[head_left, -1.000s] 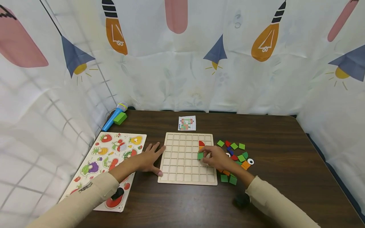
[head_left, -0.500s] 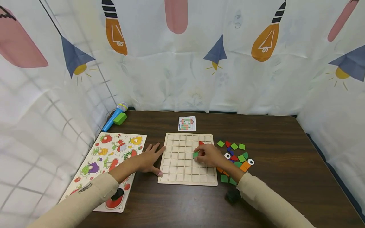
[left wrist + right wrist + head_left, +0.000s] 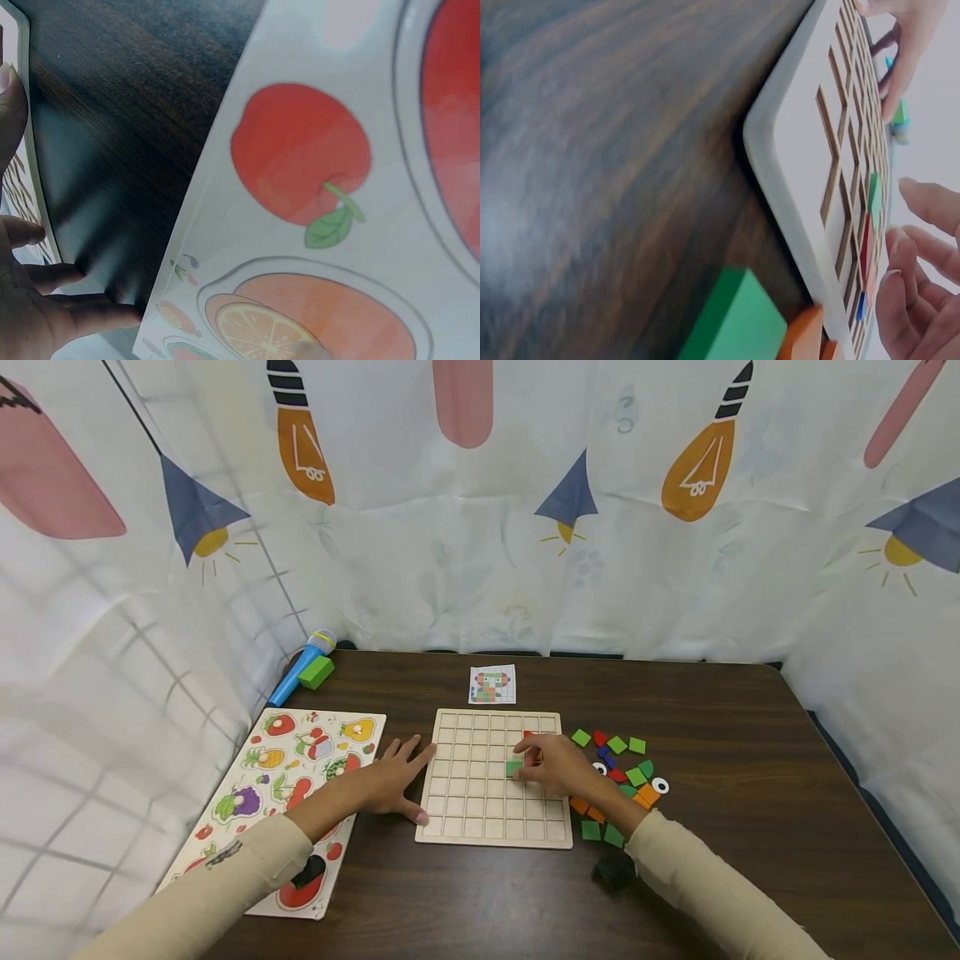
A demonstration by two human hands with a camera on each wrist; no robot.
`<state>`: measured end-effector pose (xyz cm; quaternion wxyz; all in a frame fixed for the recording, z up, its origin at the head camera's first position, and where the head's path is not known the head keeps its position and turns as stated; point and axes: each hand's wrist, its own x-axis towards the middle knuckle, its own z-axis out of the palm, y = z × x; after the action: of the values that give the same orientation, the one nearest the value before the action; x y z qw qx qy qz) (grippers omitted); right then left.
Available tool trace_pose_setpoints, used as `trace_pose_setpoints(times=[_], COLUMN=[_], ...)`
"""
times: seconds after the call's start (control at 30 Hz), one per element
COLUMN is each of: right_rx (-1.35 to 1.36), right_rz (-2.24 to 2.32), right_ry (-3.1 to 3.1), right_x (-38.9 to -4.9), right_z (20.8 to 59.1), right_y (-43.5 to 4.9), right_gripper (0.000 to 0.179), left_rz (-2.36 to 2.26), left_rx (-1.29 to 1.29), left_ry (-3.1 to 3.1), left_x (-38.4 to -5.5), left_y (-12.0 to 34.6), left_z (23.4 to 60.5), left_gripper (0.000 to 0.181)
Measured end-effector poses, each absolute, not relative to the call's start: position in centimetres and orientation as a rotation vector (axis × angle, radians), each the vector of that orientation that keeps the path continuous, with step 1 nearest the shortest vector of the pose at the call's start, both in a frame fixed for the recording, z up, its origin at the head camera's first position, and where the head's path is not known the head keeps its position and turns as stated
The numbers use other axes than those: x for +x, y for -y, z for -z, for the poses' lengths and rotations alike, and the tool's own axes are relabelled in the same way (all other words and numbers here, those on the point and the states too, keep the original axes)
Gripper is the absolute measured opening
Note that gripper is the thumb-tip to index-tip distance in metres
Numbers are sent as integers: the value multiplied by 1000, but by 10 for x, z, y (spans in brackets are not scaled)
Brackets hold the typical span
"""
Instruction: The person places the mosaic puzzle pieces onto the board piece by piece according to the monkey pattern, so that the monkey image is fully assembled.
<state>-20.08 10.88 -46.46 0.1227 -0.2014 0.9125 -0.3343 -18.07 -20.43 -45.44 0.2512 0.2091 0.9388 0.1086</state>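
A pale wooden board (image 3: pixel 480 827) with a square grid lies mid-table. My left hand (image 3: pixel 393 781) rests on its left edge, fingers spread; the left wrist view shows the thumb and fingertips along that edge. My right hand (image 3: pixel 555 764) is over the board's right part. Beside its fingertips a green square tile (image 3: pixel 513 769) sits in a grid cell. In the right wrist view the loosely bent fingers (image 3: pixel 922 262) stand apart from that tile and pinch nothing visible. Part of a red piece (image 3: pixel 528 734) shows behind the right hand; red and blue pieces in the board appear in the right wrist view.
Loose green, orange, red and blue pieces (image 3: pixel 636 777) and white rings (image 3: pixel 659 786) lie right of the board. A fruit picture board (image 3: pixel 300 802) is at left. Behind stand a pattern card (image 3: pixel 492 685), a blue toy microphone (image 3: pixel 300 668) and a green block (image 3: pixel 317 672).
My right hand has moved slightly left with the green tile. The tile now lies in a cell, and the fingers have eased off it. The left hand has stayed still.
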Motion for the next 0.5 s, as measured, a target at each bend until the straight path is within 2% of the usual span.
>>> trace_pose_setpoints(times=[0.5], right_rx=[-683], right_rz=[1055], right_ry=[-2665], right_x=[-211], right_z=[461], right_y=[-161], right_gripper=[27], left_rz=[-285], left_rx=[576], left_ry=[-2558], left_x=[-179], left_y=[203], left_z=[452], left_gripper=[113])
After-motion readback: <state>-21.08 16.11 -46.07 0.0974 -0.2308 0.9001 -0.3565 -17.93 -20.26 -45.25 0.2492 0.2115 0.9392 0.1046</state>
